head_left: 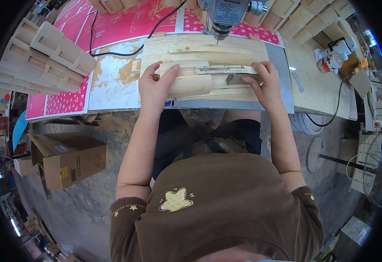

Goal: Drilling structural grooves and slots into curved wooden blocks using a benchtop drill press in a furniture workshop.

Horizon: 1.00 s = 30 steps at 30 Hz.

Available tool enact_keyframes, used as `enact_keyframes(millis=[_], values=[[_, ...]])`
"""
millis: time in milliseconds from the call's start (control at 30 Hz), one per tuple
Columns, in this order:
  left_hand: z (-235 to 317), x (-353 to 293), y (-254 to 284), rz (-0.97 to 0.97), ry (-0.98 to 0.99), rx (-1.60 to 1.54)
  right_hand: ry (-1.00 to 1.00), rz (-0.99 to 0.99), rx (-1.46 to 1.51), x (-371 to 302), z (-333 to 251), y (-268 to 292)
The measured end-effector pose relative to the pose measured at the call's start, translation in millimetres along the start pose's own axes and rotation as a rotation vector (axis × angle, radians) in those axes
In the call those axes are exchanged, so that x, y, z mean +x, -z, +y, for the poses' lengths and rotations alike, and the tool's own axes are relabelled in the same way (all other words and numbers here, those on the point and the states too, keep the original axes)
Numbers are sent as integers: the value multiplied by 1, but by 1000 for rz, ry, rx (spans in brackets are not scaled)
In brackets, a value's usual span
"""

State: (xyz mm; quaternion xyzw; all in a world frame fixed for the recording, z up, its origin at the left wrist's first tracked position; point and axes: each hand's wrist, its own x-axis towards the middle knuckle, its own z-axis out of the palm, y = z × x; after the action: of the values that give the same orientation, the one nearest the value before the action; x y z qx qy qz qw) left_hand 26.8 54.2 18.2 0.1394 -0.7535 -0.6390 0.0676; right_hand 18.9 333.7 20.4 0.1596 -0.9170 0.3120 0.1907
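Observation:
A pale, rounded wooden block (191,85) lies on the board in front of me. My left hand (155,85) is closed around its left end, thumb on top. My right hand (266,83) has its fingertips on the right end of a narrow, dark-marked strip (219,70), which runs along the block's far side. Just below the strip, near my right thumb, a small dark plate (230,79) stands on edge. Beyond both hands, a bench drill (230,15) points its thin bit (217,42) down at the wooden board (156,43).
Stacked wooden blocks with rectangular recesses (62,52) rise at the left, with more at the far right (300,22). A black cable (125,53) crosses the bench. A light-blue handled tool (298,81) lies right of the board. An open cardboard box (75,159) stands lower left.

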Motion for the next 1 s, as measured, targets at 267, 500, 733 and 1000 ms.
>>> enact_keyframes(millis=[267,500,733,1000], values=[[2,-5,-21,-280,33,-202,62,34,14,3,-1,-11],[-30,0,-29,-213,-609,300,-38,91,-32,26,21,-15],[-45,18,-34,-31,-537,449,10,123,-92,38,16,-37],[-56,36,-30,-39,-602,591,81,59,221,44,7,-14]])
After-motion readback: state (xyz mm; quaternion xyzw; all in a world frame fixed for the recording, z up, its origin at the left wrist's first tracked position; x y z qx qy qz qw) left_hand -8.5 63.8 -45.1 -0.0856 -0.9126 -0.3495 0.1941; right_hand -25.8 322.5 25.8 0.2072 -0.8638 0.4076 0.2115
